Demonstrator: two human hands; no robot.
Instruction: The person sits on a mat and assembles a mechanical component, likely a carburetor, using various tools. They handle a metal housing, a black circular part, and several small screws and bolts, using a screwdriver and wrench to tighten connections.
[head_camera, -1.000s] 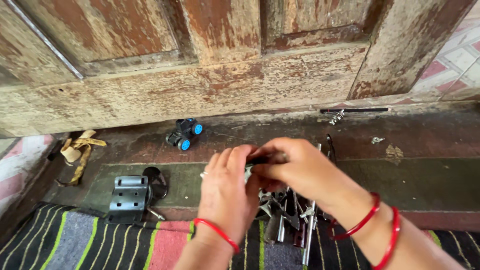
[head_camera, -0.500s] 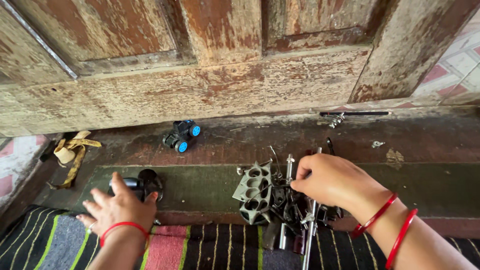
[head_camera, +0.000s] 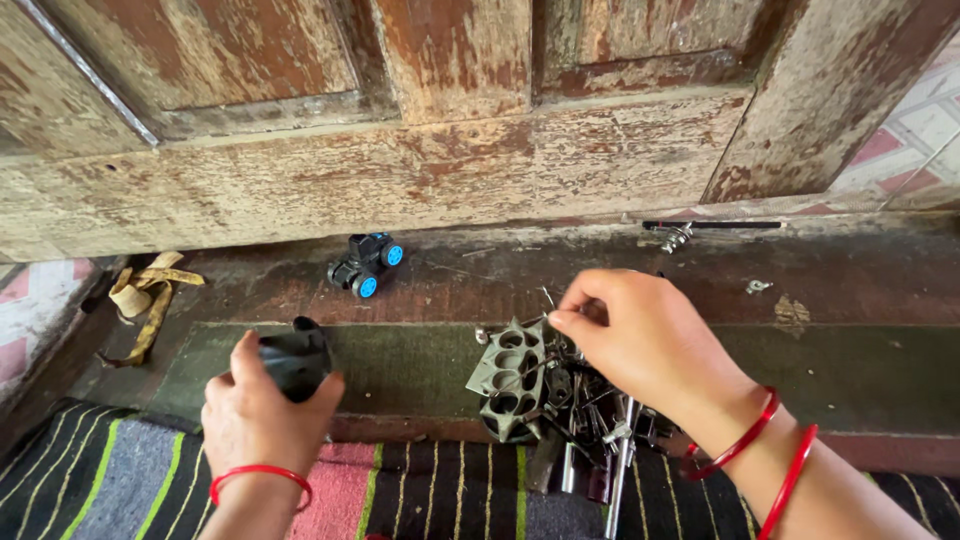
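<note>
My left hand (head_camera: 262, 412) grips a black rounded plastic part (head_camera: 293, 359) over the green strip of floor at the lower left. My right hand (head_camera: 645, 345) hovers over a heap of small metal parts (head_camera: 580, 420), its thumb and forefinger pinched together at something too small to make out. A grey metal block with round holes (head_camera: 512, 377) lies at the left edge of that heap. Both wrists wear red bangles.
A weathered wooden door (head_camera: 420, 130) fills the back. A small black toy car with blue wheels (head_camera: 365, 264) stands on the threshold. A banana peel (head_camera: 145, 295) lies at left, a dark rod with a metal fitting (head_camera: 700, 230) at right, a striped mat (head_camera: 120, 480) in front.
My left hand left the right hand, swung to the left and picked up the black part. My right hand stayed over the metal heap, uncovering the grey block.
</note>
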